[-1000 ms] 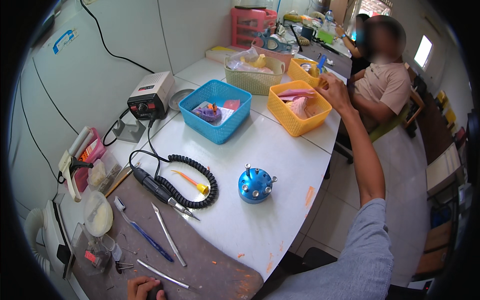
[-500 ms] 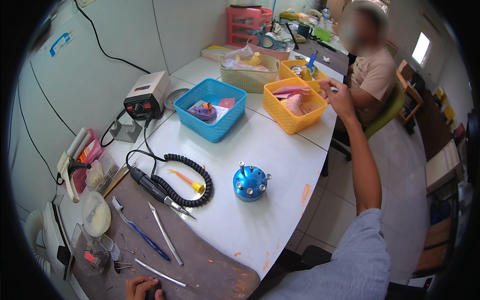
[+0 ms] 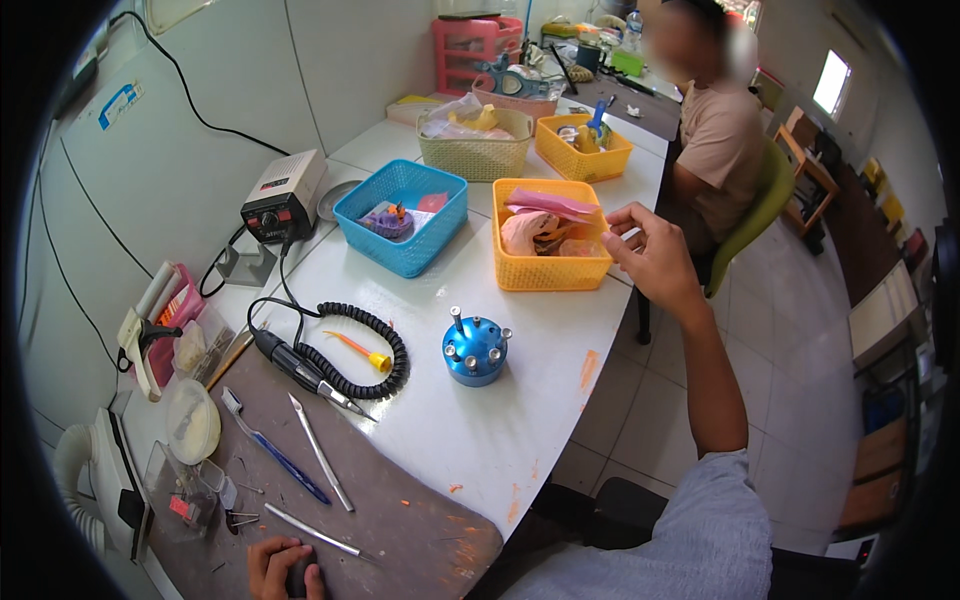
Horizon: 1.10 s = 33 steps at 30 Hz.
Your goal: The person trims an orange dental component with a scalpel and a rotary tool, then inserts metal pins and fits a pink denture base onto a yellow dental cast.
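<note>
My right hand (image 3: 655, 258) reaches out at the right side of a yellow plastic basket (image 3: 545, 272). Its fingers are bent but apart, with the tips at or against the rim; firm contact cannot be made out. Inside the basket lie a pink packet (image 3: 550, 203), a pale pink piece (image 3: 528, 234) and other small items partly hidden. At the bottom edge, my left hand (image 3: 272, 565) is closed around a small dark rounded object (image 3: 298, 575) of unclear kind, over the brown work mat (image 3: 400, 540). A craft knife (image 3: 315, 530) lies just beyond its fingers.
A blue basket (image 3: 415, 255), a second yellow basket (image 3: 585, 165) and a woven basket (image 3: 475, 160) stand farther back. Mid-table are a blue round holder (image 3: 475, 360) and a corded handpiece (image 3: 300, 368). A toothbrush (image 3: 275, 450) lies on the mat. A seated person (image 3: 715, 140) is beyond.
The nearer yellow basket has come toward me and turned, leaving a gap from the one behind. My right hand has come nearer and lower. My left hand stays low, around the dark object.
</note>
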Each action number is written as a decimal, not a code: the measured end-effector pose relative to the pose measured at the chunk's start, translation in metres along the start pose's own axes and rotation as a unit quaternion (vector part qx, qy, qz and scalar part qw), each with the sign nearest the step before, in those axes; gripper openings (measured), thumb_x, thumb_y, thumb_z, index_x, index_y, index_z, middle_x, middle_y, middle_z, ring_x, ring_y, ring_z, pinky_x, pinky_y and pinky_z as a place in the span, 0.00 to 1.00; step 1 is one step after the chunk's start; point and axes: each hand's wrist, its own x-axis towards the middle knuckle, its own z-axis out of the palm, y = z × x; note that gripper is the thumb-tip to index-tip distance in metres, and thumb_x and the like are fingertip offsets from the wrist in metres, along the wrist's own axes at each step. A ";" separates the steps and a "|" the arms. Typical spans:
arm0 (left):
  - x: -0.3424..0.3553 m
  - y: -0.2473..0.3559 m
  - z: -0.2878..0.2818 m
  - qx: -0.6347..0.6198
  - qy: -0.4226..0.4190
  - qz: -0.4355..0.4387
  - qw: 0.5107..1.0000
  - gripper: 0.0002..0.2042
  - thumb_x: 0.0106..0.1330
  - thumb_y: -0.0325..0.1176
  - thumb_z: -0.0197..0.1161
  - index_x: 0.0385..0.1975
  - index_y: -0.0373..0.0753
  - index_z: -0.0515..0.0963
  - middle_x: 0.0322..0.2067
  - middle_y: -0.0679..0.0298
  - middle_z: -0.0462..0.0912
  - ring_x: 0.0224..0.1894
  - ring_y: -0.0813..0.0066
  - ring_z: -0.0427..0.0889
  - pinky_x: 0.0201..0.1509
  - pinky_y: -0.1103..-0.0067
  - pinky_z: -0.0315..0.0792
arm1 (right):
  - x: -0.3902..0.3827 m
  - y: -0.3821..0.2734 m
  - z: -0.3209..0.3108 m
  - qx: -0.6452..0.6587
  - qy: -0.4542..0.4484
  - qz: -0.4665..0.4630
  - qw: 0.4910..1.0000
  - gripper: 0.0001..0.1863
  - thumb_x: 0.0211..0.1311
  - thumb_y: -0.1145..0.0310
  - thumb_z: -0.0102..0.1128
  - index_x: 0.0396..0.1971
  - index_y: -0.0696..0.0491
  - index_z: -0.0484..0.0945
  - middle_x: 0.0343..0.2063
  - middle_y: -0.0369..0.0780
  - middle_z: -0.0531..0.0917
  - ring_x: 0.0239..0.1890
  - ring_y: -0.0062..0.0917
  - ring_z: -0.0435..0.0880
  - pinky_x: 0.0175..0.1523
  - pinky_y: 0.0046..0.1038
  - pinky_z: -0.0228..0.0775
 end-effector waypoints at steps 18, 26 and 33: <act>-0.002 -0.003 -0.002 0.003 -0.001 0.003 1.000 0.08 0.64 0.22 0.65 0.42 0.33 0.82 0.45 0.53 0.81 0.50 0.56 0.80 0.56 0.69 0.74 | 0.058 -0.082 0.022 -0.231 -0.259 -0.271 0.898 0.23 0.56 0.63 0.71 0.52 0.53 0.81 0.46 0.44 0.85 0.47 0.38 0.85 0.55 0.38 0.76; -0.004 -0.008 -0.003 -0.010 -0.010 -0.001 1.000 0.09 0.64 0.23 0.66 0.43 0.34 0.82 0.46 0.53 0.81 0.51 0.56 0.80 0.56 0.69 0.74 | 0.077 -0.096 0.021 -0.112 -0.364 -0.286 0.879 0.26 0.55 0.57 0.74 0.52 0.54 0.81 0.42 0.44 0.86 0.46 0.34 0.86 0.54 0.32 0.77; -0.003 -0.008 -0.003 -0.020 -0.008 0.003 1.000 0.08 0.63 0.22 0.65 0.42 0.33 0.82 0.46 0.52 0.81 0.50 0.56 0.80 0.56 0.69 0.74 | 0.117 -0.115 0.021 -0.191 -0.486 -0.164 0.837 0.30 0.58 0.49 0.74 0.51 0.57 0.81 0.47 0.45 0.86 0.50 0.31 0.85 0.54 0.29 0.77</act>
